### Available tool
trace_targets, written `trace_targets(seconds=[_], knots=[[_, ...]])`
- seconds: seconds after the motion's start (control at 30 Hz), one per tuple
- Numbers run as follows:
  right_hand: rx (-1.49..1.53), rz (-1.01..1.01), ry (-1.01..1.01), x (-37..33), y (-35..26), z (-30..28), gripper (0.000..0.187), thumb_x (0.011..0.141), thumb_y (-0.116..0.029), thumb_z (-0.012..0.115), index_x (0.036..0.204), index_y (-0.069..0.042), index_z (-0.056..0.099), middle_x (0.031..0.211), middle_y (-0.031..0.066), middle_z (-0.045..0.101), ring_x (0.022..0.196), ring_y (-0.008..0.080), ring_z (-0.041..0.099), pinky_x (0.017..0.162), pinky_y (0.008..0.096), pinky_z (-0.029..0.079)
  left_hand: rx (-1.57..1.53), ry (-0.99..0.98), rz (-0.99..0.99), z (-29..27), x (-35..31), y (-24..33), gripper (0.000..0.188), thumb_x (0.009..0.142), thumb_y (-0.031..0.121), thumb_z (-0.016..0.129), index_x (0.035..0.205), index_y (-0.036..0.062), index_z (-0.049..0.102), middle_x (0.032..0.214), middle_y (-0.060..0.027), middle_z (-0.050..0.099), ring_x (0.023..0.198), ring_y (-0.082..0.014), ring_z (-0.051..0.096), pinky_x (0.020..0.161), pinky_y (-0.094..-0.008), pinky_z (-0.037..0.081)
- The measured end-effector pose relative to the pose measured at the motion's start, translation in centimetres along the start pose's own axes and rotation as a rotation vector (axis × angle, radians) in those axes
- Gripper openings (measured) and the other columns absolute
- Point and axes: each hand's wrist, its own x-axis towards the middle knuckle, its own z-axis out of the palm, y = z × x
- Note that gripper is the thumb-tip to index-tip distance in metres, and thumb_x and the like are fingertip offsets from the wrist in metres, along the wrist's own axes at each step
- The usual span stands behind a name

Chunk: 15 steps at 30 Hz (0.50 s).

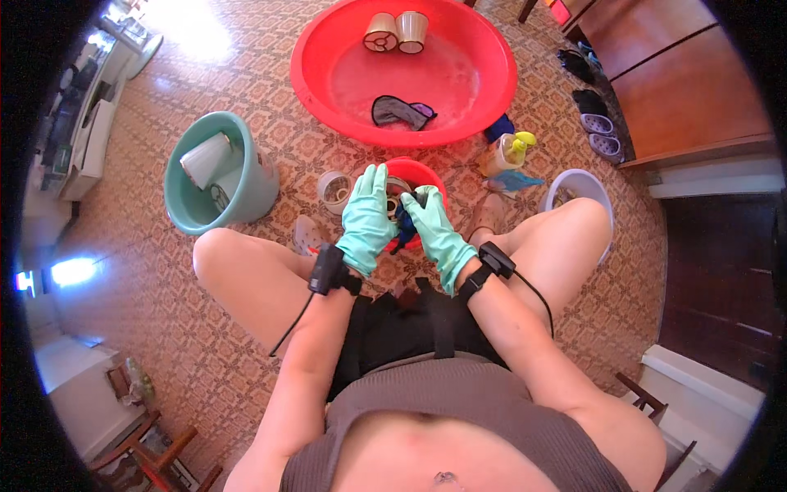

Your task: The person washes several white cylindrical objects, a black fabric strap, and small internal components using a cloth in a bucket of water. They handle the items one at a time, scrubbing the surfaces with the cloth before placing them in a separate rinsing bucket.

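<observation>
My left hand [367, 220], in a mint-green rubber glove, lies along the side of a small lampshade [397, 187], its fingers long and close together. Only part of the shade's rim and inner ring shows between my hands. My right hand [433, 230], gloved the same way, is curled around a dark blue cloth [405, 231] at the shade's near right side. Both are held over a small red bucket [422, 170], whose inside is mostly hidden. Another pale lampshade [334, 190] stands on the floor beside my left hand.
A large red basin [316, 78] ahead holds two cream lampshades [396, 33] and a grey cloth [402, 113]. At left, a teal bucket [184, 184] contains a white lampshade [206, 160]. To the right are a yellow-topped spray bottle [504, 156] and a pale lilac basin [594, 182].
</observation>
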Motion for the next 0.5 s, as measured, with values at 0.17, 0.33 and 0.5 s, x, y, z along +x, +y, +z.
trace_targets(seconds=[0.17, 0.33, 0.5], knots=[[0.041, -0.086, 0.009, -1.8, -1.2, 0.8, 0.032, 0.092, -0.021, 0.071, 0.106, -0.004, 0.048, 0.090, 0.0007, 0.048, 0.080, 0.0122, 0.048, 0.073, 0.0286, 0.045, 0.077, 0.085, -0.129, 1.1, -1.1, -1.2, 0.090, 0.068, 0.023, 0.080, 0.143, -0.0007, 0.036, 0.138, -0.0258, 0.047, 0.125, -0.0405, 0.049, 0.105, -0.0436, 0.042], [0.315, 0.084, -0.096, 1.9, -2.3, -1.1, 0.031, 0.091, -0.025, 0.072, 0.105, -0.006, 0.052, 0.088, 0.0006, 0.057, 0.076, 0.0096, 0.052, 0.070, 0.0257, 0.047, -0.119, -0.088, -0.106, -0.3, -0.1, 0.0, 0.097, 0.060, 0.030, 0.089, 0.138, -0.0015, 0.040, 0.133, -0.0226, 0.051, 0.123, -0.0381, 0.052, 0.104, -0.0418, 0.043], [0.069, -0.068, -0.069, 3.8, -3.3, -0.3, 0.026, 0.088, -0.017, 0.075, 0.096, -0.007, 0.052, 0.087, -0.0002, 0.054, 0.075, 0.0107, 0.051, 0.068, 0.0270, 0.047, -0.155, -0.100, -0.208, 0.1, 0.5, 0.3, 0.100, 0.057, 0.035, 0.092, 0.136, -0.0005, 0.042, 0.132, -0.0212, 0.051, 0.123, -0.0363, 0.052, 0.104, -0.0406, 0.044]])
